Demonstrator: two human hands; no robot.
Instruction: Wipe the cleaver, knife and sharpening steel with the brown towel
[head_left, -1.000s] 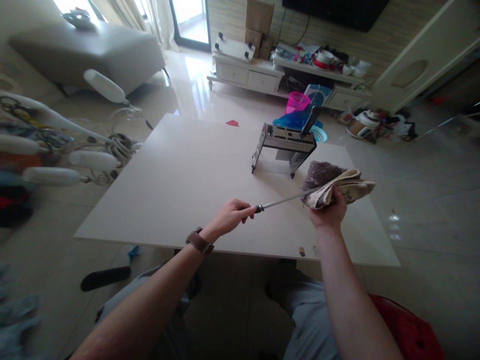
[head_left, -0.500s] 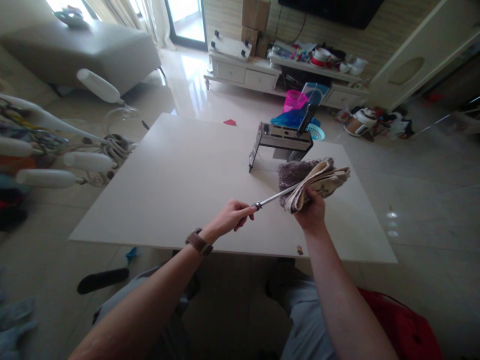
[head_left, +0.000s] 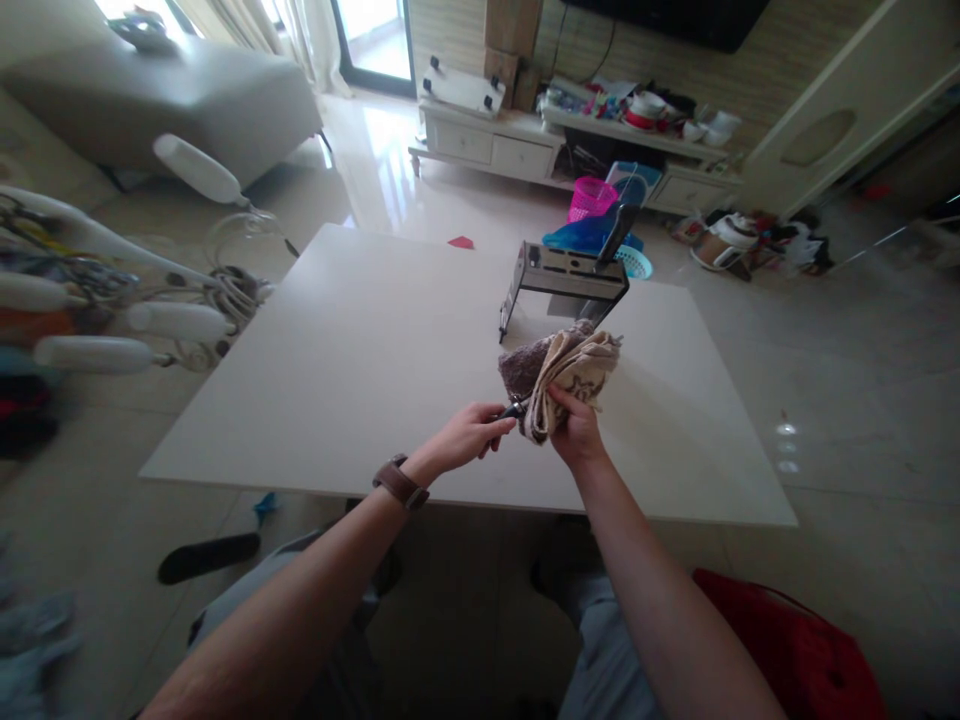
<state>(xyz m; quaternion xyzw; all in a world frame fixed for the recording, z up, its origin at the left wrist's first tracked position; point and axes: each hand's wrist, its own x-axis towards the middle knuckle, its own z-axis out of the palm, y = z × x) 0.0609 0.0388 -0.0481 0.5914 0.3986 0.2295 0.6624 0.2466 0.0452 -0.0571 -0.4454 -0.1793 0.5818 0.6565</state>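
Observation:
My left hand (head_left: 471, 436) is closed round the dark handle (head_left: 513, 410) of a thin metal rod, most likely a sharpening steel. The rod's shaft is now hidden inside a folded brown and beige cloth (head_left: 559, 372). My right hand (head_left: 573, 430) grips that cloth, wrapped round the shaft and pushed right up against the handle. Both hands hover over the near middle of a white table (head_left: 360, 350). A metal knife rack (head_left: 564, 283) with a black-handled knife (head_left: 613, 243) in it stands just beyond the cloth.
A white clothes rack with cables (head_left: 150, 300) stands left of the table. A grey sofa (head_left: 172, 95) is at the back left. A cluttered TV cabinet (head_left: 525, 150), a pink basket (head_left: 591, 198) and a blue item lie behind. A red stool (head_left: 795, 650) is by my right leg.
My right hand has slid the cloth along the rod from its far tip down to the handle, covering the shaft. My left hand has stayed nearly still.

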